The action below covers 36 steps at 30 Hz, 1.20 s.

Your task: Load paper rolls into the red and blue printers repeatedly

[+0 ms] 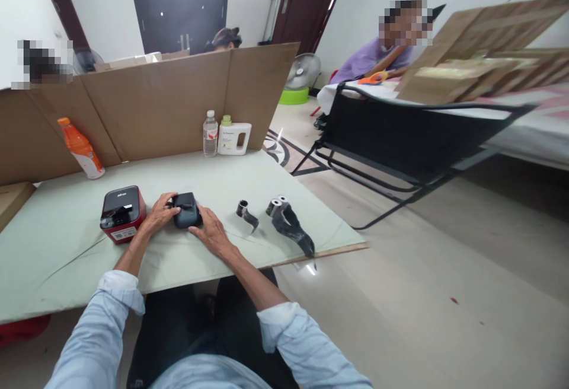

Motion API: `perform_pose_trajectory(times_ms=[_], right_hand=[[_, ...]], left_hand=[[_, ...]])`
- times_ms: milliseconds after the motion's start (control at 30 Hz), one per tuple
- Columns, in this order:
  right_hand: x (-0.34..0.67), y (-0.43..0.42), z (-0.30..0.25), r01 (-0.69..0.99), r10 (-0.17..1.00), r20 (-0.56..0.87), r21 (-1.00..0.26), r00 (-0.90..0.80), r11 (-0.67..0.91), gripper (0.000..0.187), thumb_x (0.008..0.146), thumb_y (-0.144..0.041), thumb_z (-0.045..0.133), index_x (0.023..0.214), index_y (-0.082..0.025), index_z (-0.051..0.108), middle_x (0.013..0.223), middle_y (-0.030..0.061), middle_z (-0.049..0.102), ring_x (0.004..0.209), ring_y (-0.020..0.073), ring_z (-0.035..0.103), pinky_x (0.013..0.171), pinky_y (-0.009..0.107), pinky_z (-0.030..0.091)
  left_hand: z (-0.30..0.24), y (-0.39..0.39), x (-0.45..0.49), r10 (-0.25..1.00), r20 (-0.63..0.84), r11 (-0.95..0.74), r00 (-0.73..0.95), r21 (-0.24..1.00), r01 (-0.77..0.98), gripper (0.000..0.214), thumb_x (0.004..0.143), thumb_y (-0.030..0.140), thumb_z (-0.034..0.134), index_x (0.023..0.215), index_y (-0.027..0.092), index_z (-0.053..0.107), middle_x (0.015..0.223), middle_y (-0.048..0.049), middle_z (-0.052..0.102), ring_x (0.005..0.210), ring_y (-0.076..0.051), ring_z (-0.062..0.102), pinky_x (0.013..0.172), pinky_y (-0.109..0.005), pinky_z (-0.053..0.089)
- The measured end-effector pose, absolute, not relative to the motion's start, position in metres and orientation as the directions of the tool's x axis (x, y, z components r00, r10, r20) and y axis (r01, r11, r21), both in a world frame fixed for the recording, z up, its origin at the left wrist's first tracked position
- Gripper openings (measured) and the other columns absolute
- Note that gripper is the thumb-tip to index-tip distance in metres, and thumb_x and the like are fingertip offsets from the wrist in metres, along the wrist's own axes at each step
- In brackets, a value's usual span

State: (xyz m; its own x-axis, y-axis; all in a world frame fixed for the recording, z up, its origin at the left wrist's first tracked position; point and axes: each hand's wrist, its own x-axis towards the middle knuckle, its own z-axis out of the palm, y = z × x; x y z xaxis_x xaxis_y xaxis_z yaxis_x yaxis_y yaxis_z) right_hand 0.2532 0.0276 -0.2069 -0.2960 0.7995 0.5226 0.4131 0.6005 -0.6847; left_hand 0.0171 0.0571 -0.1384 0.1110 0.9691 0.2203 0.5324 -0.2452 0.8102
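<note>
A small dark box-shaped device with a rounded front (187, 217) sits on the table between my hands; it looks like a compact label printer. My left hand (157, 214) grips its left side, thumb lying on the top. Against its right side rests my right hand (213, 232), with the fingers along the edge and the thumb near the front corner. To the left stands a larger red and black printer-like box (123, 214) with a white label low on its front. Right of my hands lie a small roll with a dark loose strip (248, 216) and paired rolls with longer dark strips (288, 223).
A cardboard screen (164, 98) borders the table's (173, 270) far side. Before it stand an orange bottle (82, 149), a water bottle (210, 134) and a white jug (235, 139). A black folding chair (400, 140) is at right, near a person in purple (364, 60).
</note>
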Motion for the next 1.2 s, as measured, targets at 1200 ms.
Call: perform_pose_trajectory(times_ms=[1200], right_hand=[[0.244,0.039,-0.179,0.392,0.794,0.554,-0.692,-0.251,0.606,0.050,0.093,-0.027,0.074,0.143,-0.023,0.067,0.144,0.0157,0.061,0.133,0.0296,0.059,0.117,0.048,0.050]], left_hand=[[-0.134,0.027,0.027,0.903,0.355,-0.423,0.240,0.647,0.635,0.029,0.092,0.039,0.071,0.111,0.021,0.084,0.159,-0.0152,0.052,0.149,-0.036,0.051,0.127,-0.055,0.039]])
